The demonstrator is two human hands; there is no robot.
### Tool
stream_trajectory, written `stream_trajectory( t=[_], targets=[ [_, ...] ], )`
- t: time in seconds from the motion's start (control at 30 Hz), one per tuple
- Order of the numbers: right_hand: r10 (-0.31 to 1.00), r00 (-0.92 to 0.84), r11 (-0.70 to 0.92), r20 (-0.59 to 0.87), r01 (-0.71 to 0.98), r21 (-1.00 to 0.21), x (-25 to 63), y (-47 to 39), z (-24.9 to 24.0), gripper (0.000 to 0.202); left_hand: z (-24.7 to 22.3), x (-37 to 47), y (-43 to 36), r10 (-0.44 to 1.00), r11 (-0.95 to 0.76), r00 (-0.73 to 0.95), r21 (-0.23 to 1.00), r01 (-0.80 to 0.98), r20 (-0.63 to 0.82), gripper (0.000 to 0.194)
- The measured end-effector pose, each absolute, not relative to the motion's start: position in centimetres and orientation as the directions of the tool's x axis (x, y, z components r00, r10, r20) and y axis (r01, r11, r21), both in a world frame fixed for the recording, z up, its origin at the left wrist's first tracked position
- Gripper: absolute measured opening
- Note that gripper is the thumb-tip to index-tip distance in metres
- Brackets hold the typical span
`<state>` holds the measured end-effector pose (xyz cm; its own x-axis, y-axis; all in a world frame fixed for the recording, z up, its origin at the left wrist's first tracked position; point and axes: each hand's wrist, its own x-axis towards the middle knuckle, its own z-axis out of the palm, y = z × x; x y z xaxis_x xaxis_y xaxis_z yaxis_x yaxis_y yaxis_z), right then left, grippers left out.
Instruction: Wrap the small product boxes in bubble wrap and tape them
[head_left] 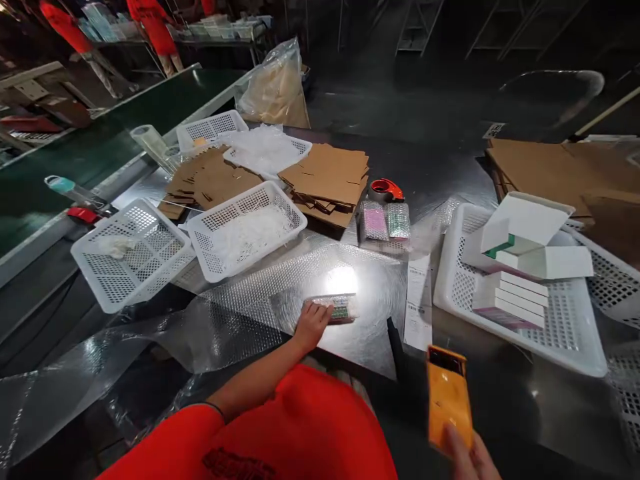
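My left hand (313,325) is closed over the left end of a bubble-wrapped package (344,307), which lies flat on the shiny tabletop; green shows through the wrap. In my right hand (470,457), at the lower right, is an orange-yellow handheld tool (449,400) with a dark slot at its upper end; its exact kind I cannot make out. The tool is held above the table's front side, apart from the package. Sheets of bubble wrap (235,320) spread under and left of my left hand. Two more wrapped packages, one pink (375,221) and one green (399,221), lie farther back.
A red tape dispenser (385,191) stands behind the wrapped packages. White baskets (200,257) and cardboard stacks (327,175) fill the left and back. A white basket (575,333) with white boxes (523,300) is at right. Printed paper (418,303) lies between. People in red stand beyond the green conveyor (145,123).
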<state>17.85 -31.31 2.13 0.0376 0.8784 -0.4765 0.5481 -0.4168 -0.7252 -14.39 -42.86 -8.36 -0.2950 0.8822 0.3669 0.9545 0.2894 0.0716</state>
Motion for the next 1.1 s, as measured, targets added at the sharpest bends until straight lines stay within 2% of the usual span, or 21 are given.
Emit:
stream_trajectory(
  t=[0.07, 0.23, 0.37, 0.47, 0.63, 0.73, 0.8, 0.9, 1.03, 1.1],
  targets=[
    [0.884, -0.062, -0.389, -0.464, 0.452, -0.802, 11.6, -33.3, 3.1, 0.062, -8.8, -14.5, -42.7, 0.851, 0.284, -0.322, 0.153, 0.947, 0.414, 0.025],
    [0.896, -0.278, -0.183, -0.346, 0.479, -0.858, -1.1, -34.6, 3.4, 0.076, -10.1, -14.7, -42.4, 0.806, 0.274, -0.375, 0.273, 0.922, 0.457, 0.019],
    [0.877, -0.304, -0.150, -0.372, 0.563, -0.813, -3.2, -35.1, 2.4, 0.080, -10.9, -14.6, -42.3, 0.779, 0.312, -0.445, 0.342, 0.886, 0.441, 0.021],
    [0.890, -0.303, -0.094, -0.340, 0.609, -0.787, -2.5, -35.4, 1.7, 0.080, -11.0, -14.2, -42.3, 0.766, 0.366, -0.514, 0.396, 0.842, 0.386, 0.026],
    [0.905, -0.314, -0.023, -0.289, 0.640, -0.768, -1.9, -35.9, 0.8, 0.081, -9.0, -14.3, -42.1, 0.748, 0.483, -0.607, 0.410, 0.774, 0.266, 0.056],
    [0.913, -0.304, -0.015, -0.272, 0.642, -0.767, -1.9, -36.2, 0.0, 0.081, -7.0, -15.4, -42.0, 0.801, 0.522, -0.590, 0.360, 0.773, 0.106, 0.087],
    [0.918, -0.297, -0.018, -0.264, 0.634, -0.773, -2.0, -36.3, -0.5, 0.082, -6.0, -16.4, -41.9, 0.854, 0.497, -0.518, 0.348, 0.795, -0.035, 0.096],
    [0.924, -0.277, -0.032, -0.265, 0.633, -0.773, -2.2, -36.4, -0.9, 0.085, -5.1, -17.6, -41.7, 0.881, 0.473, -0.446, 0.352, 0.808, -0.160, 0.080],
    [0.901, -0.311, -0.051, -0.302, 0.615, -0.787, -0.9, -37.5, -1.3, 0.083, -4.5, -18.5, -41.1, 0.882, 0.471, -0.423, 0.341, 0.814, -0.210, 0.054],
    [0.884, -0.321, -0.074, -0.339, 0.621, -0.780, 1.1, -38.8, -1.7, 0.082, -4.0, -18.8, -40.6, 0.866, 0.496, -0.432, 0.324, 0.806, -0.251, 0.048]
  ],
)
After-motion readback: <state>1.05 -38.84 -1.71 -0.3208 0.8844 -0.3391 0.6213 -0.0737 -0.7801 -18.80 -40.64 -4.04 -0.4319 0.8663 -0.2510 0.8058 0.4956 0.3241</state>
